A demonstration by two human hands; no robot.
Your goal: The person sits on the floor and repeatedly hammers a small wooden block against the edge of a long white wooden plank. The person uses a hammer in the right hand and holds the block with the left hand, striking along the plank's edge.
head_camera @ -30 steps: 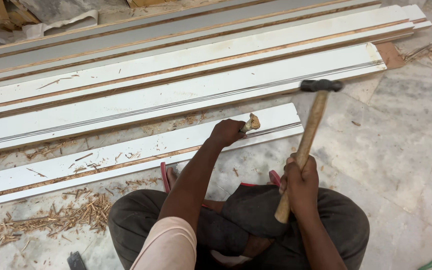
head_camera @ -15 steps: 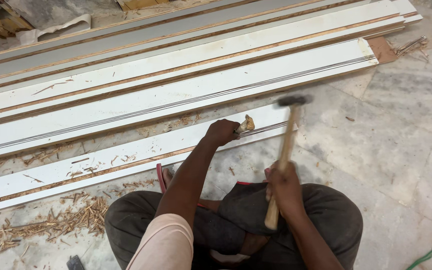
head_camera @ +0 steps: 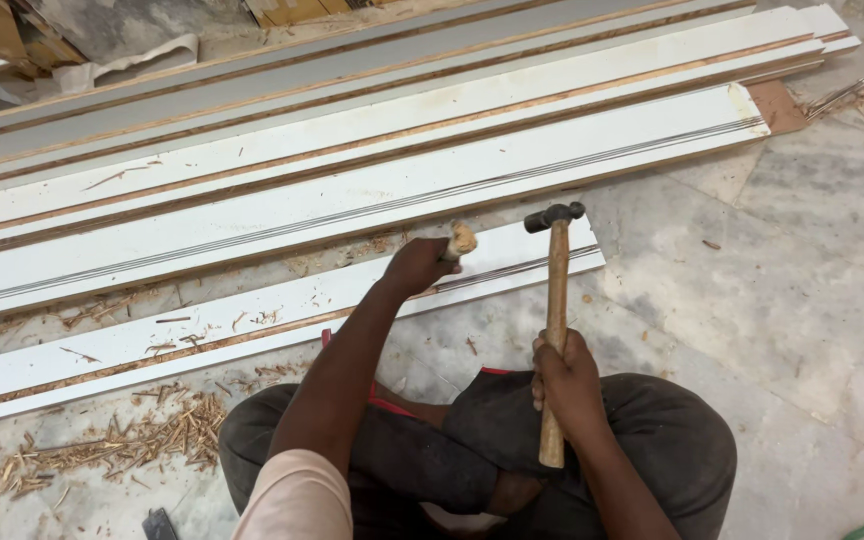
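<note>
Seated cross-legged on a mottled grey marble floor [head_camera: 802, 300], dark trousers filling the lower middle of the view. Left hand [head_camera: 417, 265] closed around a short tool with a pale, frayed wooden handle end [head_camera: 462, 240], pressed down on a short white-faced grooved board with a brown raw-wood edge [head_camera: 202, 335] lying flat on the floor just ahead of the knees; tool's tip hidden under the fist. Right hand [head_camera: 564, 385] wrapped firmly around the lower part of the light wooden shaft of a hammer with a dark metal head [head_camera: 554, 215], shaft nearly upright, head raised just right of the handle end and not touching it. Beyond the short board, a row of longer white and grey grooved boards [head_camera: 372, 190] laid side by side, slanting toward the floor's far right corner. Heap of brown wood splinters and shavings [head_camera: 82, 450] at the floor's near left, loose chips scattered along the short board. No containers in sight to hold anything.
</note>
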